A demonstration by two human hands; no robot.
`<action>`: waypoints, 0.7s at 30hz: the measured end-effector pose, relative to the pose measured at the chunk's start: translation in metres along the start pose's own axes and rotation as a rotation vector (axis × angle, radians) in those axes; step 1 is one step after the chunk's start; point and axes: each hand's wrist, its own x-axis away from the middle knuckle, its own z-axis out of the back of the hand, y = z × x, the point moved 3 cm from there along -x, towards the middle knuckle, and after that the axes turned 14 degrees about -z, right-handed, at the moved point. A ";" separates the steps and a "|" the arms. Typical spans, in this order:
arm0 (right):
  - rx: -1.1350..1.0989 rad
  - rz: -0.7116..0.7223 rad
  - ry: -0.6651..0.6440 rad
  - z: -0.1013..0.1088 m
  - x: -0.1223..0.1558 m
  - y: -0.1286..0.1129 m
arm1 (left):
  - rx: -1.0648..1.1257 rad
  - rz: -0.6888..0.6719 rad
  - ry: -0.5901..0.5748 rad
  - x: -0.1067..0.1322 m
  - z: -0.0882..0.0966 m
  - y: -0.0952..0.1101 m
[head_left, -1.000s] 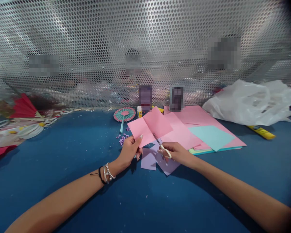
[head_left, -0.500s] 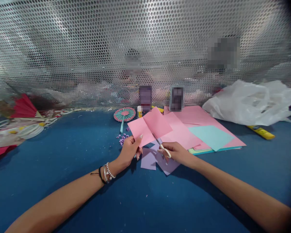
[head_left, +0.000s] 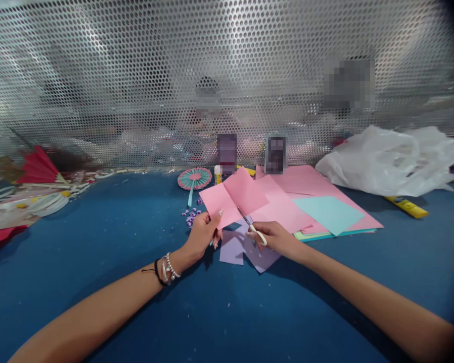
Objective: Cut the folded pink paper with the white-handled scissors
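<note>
My left hand (head_left: pixel 202 234) pinches the near edge of a pink sheet of paper (head_left: pixel 232 197) and holds it up off the blue table (head_left: pixel 109 252). My right hand (head_left: pixel 274 238) grips small scissors (head_left: pixel 251 226) with pale handles. Their blades point up into the middle of the pink sheet along a cut line. Lilac paper pieces (head_left: pixel 236 250) lie flat on the table under both hands.
A stack of pink sheets (head_left: pixel 310 189) with a light blue sheet (head_left: pixel 329 213) on top lies to the right. A paper fan on a stick (head_left: pixel 194 179), a glue bottle (head_left: pixel 218 174), purple scraps (head_left: pixel 190 217), a white plastic bag (head_left: pixel 391 160) and a perforated metal screen (head_left: pixel 227 75) stand behind.
</note>
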 end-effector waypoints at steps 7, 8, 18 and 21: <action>-0.045 0.001 -0.032 0.000 -0.001 0.001 | 0.129 0.061 -0.050 -0.001 -0.005 -0.004; -0.047 0.002 -0.036 0.000 -0.001 0.001 | 0.133 0.062 -0.061 -0.001 -0.006 -0.004; -0.075 -0.074 -0.063 0.003 -0.005 0.008 | -0.052 0.044 -0.149 0.004 -0.007 -0.011; -0.082 -0.088 -0.062 0.005 -0.005 0.009 | -0.119 0.029 -0.188 0.005 -0.006 -0.013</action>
